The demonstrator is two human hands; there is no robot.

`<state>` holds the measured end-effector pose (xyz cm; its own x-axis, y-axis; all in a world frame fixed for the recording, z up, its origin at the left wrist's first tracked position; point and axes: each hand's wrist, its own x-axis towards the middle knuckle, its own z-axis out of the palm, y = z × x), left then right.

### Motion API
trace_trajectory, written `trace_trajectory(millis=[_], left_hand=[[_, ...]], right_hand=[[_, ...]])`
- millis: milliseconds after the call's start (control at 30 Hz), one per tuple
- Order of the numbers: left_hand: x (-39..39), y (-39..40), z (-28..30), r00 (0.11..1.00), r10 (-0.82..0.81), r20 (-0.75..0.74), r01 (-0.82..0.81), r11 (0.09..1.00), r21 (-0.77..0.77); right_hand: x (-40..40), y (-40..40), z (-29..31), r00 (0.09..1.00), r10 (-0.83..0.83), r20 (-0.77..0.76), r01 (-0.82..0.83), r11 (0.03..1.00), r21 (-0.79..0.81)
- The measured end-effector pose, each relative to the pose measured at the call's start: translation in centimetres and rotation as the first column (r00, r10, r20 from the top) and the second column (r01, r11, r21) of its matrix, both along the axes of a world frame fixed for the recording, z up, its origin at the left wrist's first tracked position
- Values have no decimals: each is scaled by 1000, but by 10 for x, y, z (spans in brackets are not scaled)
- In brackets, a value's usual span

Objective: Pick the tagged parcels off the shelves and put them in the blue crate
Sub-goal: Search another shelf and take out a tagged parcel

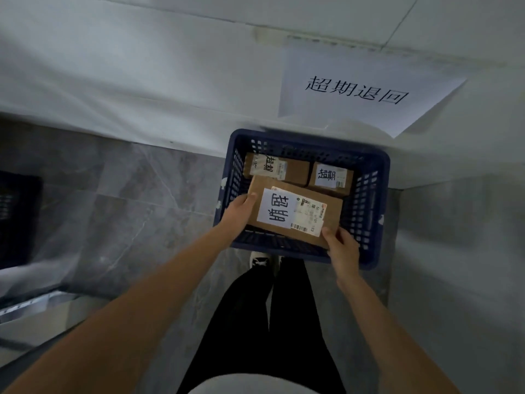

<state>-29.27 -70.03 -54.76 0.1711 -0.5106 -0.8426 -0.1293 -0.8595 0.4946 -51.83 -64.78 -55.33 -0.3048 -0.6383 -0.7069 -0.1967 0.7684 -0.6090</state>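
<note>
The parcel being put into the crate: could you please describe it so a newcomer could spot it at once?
Find the blue crate on the floor below the wall sign. Three tagged brown parcels sit inside. It is the large parcel nearest the person, held at both ends by the left hand and right hand, overlapping the two small parcels behind.

Large parcel (295, 213) in crate (369, 206), before two smaller parcels (301, 172).

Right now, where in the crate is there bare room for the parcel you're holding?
The blue crate is crowded along its far wall, where two small tagged parcels lie side by side. The near half, below the held parcel gripped by left hand and right hand, looks free.
</note>
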Motion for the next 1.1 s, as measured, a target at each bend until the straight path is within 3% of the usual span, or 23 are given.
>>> trace_trajectory(millis=[300, 567, 667, 867, 1100], left_hand=[[-2, -53, -150, 997, 53, 56, -56, 997, 55], [12, -69, -263, 957, 280, 79, -290, 927, 236], [21, -71, -279, 960, 251, 124, -273, 937, 218], [24, -66, -286, 950, 309, 36, -311, 940, 136], [27, -63, -304, 975, 218, 34, -220, 963, 155]], right_hand=[[0, -68, -141, 985, 174, -9, -170, 970, 175], [7, -105, -240, 971, 150, 189, -222, 861, 458], [17, -122, -252, 961, 39, 273, -179, 843, 508], [31, -127, -252, 947, 76, 312, -215, 873, 438], [34, -121, -266, 942, 85, 326, -227, 875, 427]])
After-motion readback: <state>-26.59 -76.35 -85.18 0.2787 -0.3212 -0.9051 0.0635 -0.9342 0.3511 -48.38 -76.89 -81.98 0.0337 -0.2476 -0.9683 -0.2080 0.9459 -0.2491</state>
